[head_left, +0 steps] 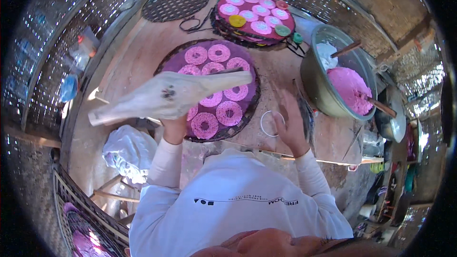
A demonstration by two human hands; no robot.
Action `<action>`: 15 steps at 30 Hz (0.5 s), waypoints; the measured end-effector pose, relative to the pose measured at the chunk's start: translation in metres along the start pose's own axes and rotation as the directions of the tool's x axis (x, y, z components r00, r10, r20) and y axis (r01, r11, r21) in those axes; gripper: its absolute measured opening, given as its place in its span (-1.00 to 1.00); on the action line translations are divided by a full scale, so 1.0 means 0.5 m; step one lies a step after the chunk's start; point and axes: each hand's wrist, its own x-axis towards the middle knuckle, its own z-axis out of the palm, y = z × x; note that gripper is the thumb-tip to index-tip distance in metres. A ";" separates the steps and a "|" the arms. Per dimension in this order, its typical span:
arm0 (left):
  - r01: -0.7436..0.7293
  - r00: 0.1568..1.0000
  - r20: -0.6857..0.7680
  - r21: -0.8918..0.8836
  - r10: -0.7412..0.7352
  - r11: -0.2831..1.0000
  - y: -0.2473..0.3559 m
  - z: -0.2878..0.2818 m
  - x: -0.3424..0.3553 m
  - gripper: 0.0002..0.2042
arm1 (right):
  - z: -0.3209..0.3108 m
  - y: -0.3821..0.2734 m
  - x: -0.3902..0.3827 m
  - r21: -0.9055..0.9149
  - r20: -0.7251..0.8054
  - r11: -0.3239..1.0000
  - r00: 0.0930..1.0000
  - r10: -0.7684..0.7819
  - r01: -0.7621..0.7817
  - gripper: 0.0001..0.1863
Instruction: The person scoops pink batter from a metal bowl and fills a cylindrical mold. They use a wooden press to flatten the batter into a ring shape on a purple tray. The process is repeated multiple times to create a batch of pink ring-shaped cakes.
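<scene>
My left hand point(175, 130) is closed around the underside of a long pale wooden tool point(143, 99), with tapering ends and a cluster of small dark holes in its middle. It hangs tilted over a round tray covered in purple cloth point(175, 61), hiding part of it. Lacy pink dough rings point(229, 113) lie spread on that cloth. To the right of the tray my right hand point(291, 123) is open above the wooden table, its fingers stretched and slightly blurred. A thin white ring point(262, 127) is beside its thumb; whether they touch I cannot tell.
Behind stands a stack of round trays point(252, 43) topped with pink-and-white pieces and small coloured rings. A large grey-green tub point(312, 83) at the right holds pink dough point(350, 88), a white mass and wooden sticks. An open-weave tray point(175, 4) lies far left; a white bag point(129, 150) sits nearer.
</scene>
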 end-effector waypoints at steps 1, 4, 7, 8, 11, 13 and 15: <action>-0.014 0.998 0.064 -0.130 0.022 0.991 0.040 0.018 0.002 -0.67 | -0.032 -0.048 0.040 -0.019 -0.102 0.995 0.990 -0.098 0.096 -0.31; 0.044 0.949 0.294 -0.478 0.113 0.877 0.178 0.035 0.024 -0.69 | -0.116 -0.158 0.120 -0.160 -0.164 0.910 0.899 -0.406 0.382 -0.51; 0.074 0.828 0.487 -0.588 0.279 0.805 0.306 0.023 0.073 -0.70 | -0.167 -0.138 0.155 -0.025 -0.141 0.936 0.926 -0.351 0.352 -0.74; 0.060 0.777 0.534 -0.590 0.333 0.805 0.337 0.018 0.091 -0.71 | -0.189 -0.128 0.175 0.100 -0.060 0.966 0.971 -0.232 0.237 -0.74; -0.046 0.614 0.600 -0.621 0.513 0.782 0.395 0.031 0.118 -0.72 | -0.198 -0.068 0.244 0.427 -0.438 0.803 0.872 -0.219 0.416 -0.70; -0.110 0.443 0.519 -0.777 0.731 0.619 0.359 0.052 0.157 -0.69 | -0.188 -0.083 0.276 0.646 -0.584 0.594 0.811 -0.019 0.479 -0.65; -0.577 0.457 0.475 -0.485 0.752 0.657 0.384 0.065 0.166 -0.77 | -0.185 -0.124 0.303 0.917 -0.333 0.328 0.891 0.309 0.228 -0.54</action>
